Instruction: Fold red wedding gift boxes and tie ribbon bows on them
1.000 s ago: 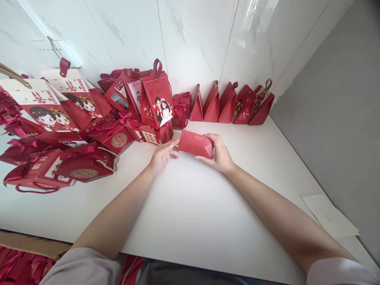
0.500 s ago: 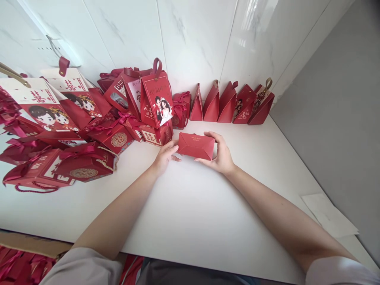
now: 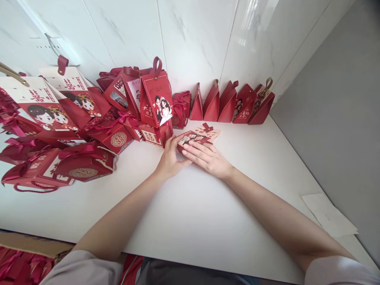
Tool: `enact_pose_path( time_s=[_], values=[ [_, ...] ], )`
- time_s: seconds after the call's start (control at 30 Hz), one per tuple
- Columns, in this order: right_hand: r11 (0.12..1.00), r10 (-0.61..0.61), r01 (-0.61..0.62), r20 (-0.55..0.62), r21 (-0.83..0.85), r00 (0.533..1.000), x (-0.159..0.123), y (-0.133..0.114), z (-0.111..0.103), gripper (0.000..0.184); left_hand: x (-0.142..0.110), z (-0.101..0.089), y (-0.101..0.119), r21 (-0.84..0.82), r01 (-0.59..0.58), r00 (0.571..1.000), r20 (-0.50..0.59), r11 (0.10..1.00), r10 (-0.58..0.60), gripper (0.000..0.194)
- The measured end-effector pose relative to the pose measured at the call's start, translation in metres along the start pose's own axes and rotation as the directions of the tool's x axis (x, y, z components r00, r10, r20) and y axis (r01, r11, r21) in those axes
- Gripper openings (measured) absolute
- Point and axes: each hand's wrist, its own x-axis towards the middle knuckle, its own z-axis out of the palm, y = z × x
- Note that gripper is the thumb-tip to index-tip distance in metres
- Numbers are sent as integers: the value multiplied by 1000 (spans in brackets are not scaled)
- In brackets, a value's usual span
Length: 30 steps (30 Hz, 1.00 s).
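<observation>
A small red gift box (image 3: 192,136) with printed figures and a cream top lies tilted on the white table (image 3: 190,213), its printed face up. A dark red strap loop sits at its far end. My left hand (image 3: 170,160) grips the near left end of the box, with its thumb reaching under my right hand. Across the printed face lies my right hand (image 3: 209,160), fingers stretched out flat and close together. Part of the face is hidden beneath those fingers. Just left of the box, an upright red gift box (image 3: 157,101) with a bridal couple stands on another box.
Many red gift boxes with ribbons and rope handles (image 3: 86,162) crowd the left side. A row of several tent-shaped boxes (image 3: 227,103) stands along the marble wall. White paper (image 3: 328,213) lies at the right edge. A carton (image 3: 29,245) of red boxes sits below the table edge.
The box has been turned from showing its plain red bottom to lying with its printed face up. My right hand has moved from its right end onto that face.
</observation>
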Motion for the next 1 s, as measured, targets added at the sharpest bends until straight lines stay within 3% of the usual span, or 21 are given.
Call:
enact_pose_path(
  time_s=[0.1, 0.17, 0.27, 0.37, 0.43, 0.5, 0.57, 0.67, 0.8, 1.0],
  values=[
    [998, 20, -25, -93, -53, 995, -1, -2, 4, 67, 0, 6, 4, -306, 107, 993, -17, 946, -118, 72],
    [985, 169, -174, -205, -4, 964, -1, -3, 7, 74, 1, 10, 6, -548, 249, 964, 63, 799, -257, 67],
    [898, 436, -391, -276, 205, 857, -2, 0, 10, 94, 1, 14, 8, -756, 397, 906, 230, 521, -356, 61],
    [678, 699, -548, -200, 489, 687, -4, 4, 15, 100, 1, 17, 9, -821, 397, 901, 264, 410, -344, 59],
    [433, 803, -586, 1, 686, 595, -6, 7, 20, 98, 1, 18, 8, -827, 365, 913, 228, 428, -338, 61],
    [205, 760, -555, 226, 806, 609, -9, 10, 25, 94, 0, 19, 6, -820, 339, 923, 196, 461, -332, 69],
    [111, 656, -513, 325, 851, 681, -9, 11, 27, 94, 0, 21, 3, -808, 325, 934, 191, 491, -303, 77],
    [142, 584, -479, 318, 866, 747, -6, 12, 22, 98, 0, 21, 0, -795, 328, 942, 235, 510, -239, 74],
    [154, 581, -475, 309, 867, 753, -3, 14, 17, 98, 2, 15, 3, -785, 366, 930, 300, 500, -210, 60],
    [158, 583, -474, 306, 866, 753, -8, 17, 22, 87, 2, 11, 2, -781, 385, 922, 345, 492, -175, 58]
  ],
)
